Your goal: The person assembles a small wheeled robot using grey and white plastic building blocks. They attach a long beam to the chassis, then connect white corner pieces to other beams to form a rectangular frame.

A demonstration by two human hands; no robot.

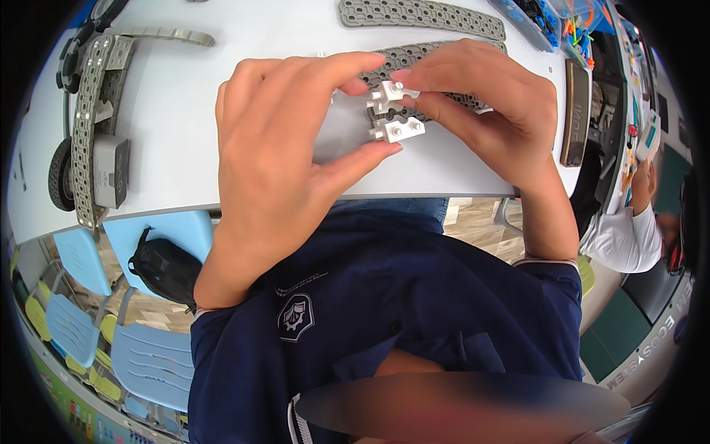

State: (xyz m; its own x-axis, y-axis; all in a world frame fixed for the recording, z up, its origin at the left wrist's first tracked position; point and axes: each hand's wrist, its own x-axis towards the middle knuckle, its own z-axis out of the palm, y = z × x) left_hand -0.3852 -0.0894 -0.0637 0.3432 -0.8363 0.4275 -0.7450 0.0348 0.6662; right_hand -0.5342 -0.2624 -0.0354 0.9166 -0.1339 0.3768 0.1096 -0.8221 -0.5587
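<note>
Printed marks appear in four places. Your navy shirt [436, 296], at lower centre, carries a pale shield-shaped crest [296, 318] with a line of small lettering beside it, too fine to make out. The dark case [575, 137] at the upper right bears pale capital letters along its length; the grey wall panel [654, 348] at the lower right has large, light-coloured letters; the grey box [111, 172] at the left shows a faint mark.

The white connector [403, 130] lies slightly above the centre of the frame, between your two hands, above the white table [174, 85]. It appears as two small plastic blocks, one above the other, with short round pegs on their faces and prongs toward the left. Whether the two blocks are joined cannot be told.

Right hand [492, 107]: your thumb and index finger are pressed together, pinching the right end of the upper block; the other fingers are curled behind. Left hand [270, 144]: your thumb and index finger are spread wide in a C-shape, the thumb tip just beside the lower block, the fingertips near the upper one; contact cannot be told.

Behind the connector and partly covered by your hands lies a perforated grey beam [410, 55]; a second beam [425, 19] lies at the top of the frame.
</note>
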